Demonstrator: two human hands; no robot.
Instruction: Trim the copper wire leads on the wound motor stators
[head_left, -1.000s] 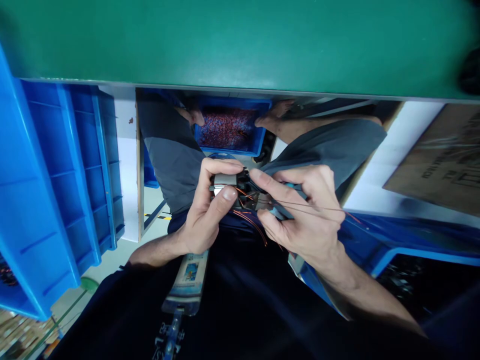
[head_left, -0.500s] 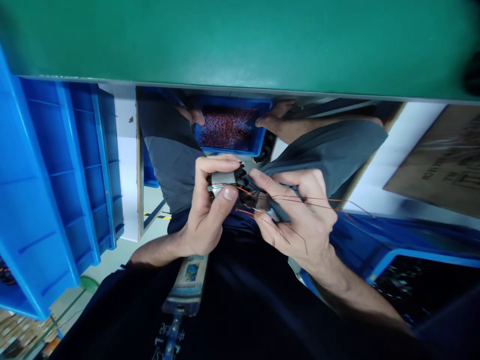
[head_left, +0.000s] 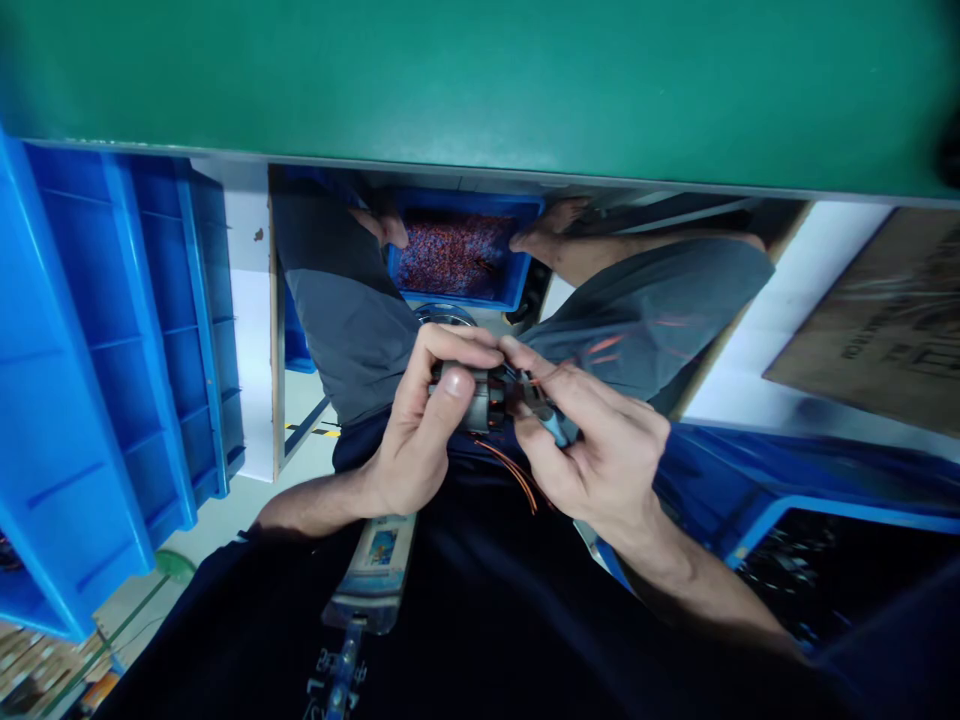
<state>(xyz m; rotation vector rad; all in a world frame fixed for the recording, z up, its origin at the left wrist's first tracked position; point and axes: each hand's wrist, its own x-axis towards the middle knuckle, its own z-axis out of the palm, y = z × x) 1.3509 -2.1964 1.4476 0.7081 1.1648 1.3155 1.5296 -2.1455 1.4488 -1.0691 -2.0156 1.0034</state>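
Note:
A motor stator [head_left: 480, 405] with a grey metal body and dark slotted end sits in my left hand [head_left: 416, 435], its thumb and fingers closed round it. Close against its right end, my right hand [head_left: 611, 430] is wrapped round a small pair of cutters [head_left: 553, 422] with a light blue handle. The jaws of the cutters are at the stator's dark end; fingers partly hide them. Several copper wires [head_left: 514, 470] hang from the stator's underside toward the lower right. Blurred orange streaks [head_left: 604, 348] show above my right hand, over the trouser leg.
A green tabletop [head_left: 480, 90] spans the top. Below it, between my feet, stands a blue bin [head_left: 457, 300] of reddish copper-coloured bits. Blue crates [head_left: 67, 350] rise at left. At right are a blue crate [head_left: 757, 520] with dark parts and a cardboard box [head_left: 877, 320].
The stator has turned in my left hand and moved slightly right and down. Long copper wires that lay across my right hand are gone from there; blurred orange streaks have appeared above it.

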